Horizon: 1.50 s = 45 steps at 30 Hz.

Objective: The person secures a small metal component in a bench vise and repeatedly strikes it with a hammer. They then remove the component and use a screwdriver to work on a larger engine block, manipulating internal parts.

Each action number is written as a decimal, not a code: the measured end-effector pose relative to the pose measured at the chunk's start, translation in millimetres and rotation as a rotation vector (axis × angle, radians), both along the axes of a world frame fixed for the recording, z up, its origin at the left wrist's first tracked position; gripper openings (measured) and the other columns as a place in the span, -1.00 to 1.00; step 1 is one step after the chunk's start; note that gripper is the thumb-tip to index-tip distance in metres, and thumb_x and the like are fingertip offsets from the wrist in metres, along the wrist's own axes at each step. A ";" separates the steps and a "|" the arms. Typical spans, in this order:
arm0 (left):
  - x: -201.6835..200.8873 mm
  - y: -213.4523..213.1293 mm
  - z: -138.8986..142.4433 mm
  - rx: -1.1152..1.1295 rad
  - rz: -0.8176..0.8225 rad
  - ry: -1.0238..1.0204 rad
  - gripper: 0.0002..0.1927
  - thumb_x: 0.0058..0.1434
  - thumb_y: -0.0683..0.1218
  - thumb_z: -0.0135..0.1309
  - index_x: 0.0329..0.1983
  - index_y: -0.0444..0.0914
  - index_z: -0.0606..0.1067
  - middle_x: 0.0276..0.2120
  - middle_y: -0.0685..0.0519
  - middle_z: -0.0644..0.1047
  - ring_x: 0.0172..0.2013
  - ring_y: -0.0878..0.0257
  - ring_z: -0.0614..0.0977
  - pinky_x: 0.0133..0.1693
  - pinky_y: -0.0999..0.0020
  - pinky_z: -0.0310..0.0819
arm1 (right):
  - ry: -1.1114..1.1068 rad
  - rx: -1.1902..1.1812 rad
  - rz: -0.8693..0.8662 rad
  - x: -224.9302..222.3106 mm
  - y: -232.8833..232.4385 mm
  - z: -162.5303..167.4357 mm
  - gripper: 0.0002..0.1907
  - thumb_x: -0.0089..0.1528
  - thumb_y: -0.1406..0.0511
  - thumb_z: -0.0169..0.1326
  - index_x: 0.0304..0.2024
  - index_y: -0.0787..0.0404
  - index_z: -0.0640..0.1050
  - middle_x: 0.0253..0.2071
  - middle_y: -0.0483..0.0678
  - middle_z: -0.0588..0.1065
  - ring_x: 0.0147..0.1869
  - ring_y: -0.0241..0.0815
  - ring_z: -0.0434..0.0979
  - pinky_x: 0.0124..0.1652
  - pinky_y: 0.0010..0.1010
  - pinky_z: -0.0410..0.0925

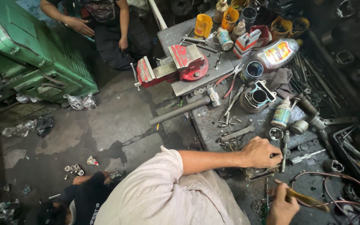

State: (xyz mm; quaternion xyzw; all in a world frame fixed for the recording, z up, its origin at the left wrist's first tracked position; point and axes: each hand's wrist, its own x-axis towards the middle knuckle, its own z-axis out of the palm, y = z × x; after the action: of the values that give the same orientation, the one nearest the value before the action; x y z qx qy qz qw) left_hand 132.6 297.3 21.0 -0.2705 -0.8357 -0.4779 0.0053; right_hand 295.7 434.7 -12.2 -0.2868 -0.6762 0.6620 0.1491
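Dark, greasy metal part (260,171) lies at the near tabletop (213,125) edge, pinned under the left hand (262,152), fingers curled closed over it; its shape is largely hidden; right hand (281,208) grips a yellow-handled tool (307,199), tip indistinct among red hoses (334,183).

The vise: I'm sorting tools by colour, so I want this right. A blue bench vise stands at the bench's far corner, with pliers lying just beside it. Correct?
Not quite. The head view shows the bench vise is red, not blue. It does stand at the far corner of the bench, with the pliers lying just beside it.
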 end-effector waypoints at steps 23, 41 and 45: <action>-0.5 4.4 -12.2 -0.046 -0.015 -0.007 -0.70 0.21 0.14 0.04 -0.24 -0.07 0.69 -0.41 -0.04 0.65 -0.27 -0.02 0.67 -0.02 0.04 0.50 | -0.037 -0.005 0.113 11.9 26.0 -50.0 -0.85 0.40 0.45 0.09 -0.25 0.35 0.40 -0.30 0.16 0.58 -0.26 -0.20 0.56 -0.16 -0.42 0.43; -1.5 4.2 -8.6 -0.044 -0.039 -0.044 -0.69 0.21 0.14 0.02 -0.19 -0.04 0.68 -0.38 -0.04 0.65 -0.22 -0.03 0.67 0.02 0.03 0.47 | -0.124 0.001 0.186 10.4 36.6 -44.0 -0.87 0.36 0.43 0.07 -0.26 0.32 0.38 -0.24 0.21 0.61 -0.17 -0.15 0.65 -0.08 -0.37 0.48; -1.9 3.4 -7.7 -0.035 -0.039 -0.055 -0.70 0.21 0.14 0.02 -0.19 -0.05 0.68 -0.38 -0.05 0.65 -0.22 -0.04 0.67 0.03 0.03 0.48 | -0.196 0.031 0.285 8.3 35.2 -40.3 -0.87 0.34 0.45 0.08 -0.27 0.36 0.39 -0.24 0.24 0.63 -0.17 -0.11 0.63 -0.06 -0.34 0.46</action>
State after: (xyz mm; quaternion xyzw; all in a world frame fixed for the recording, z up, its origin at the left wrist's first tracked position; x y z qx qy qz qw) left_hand 130.7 300.7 13.3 -0.2736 -0.8382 -0.4706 -0.0317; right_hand 304.0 469.9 -52.5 -0.2491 -0.7315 0.6347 -0.0087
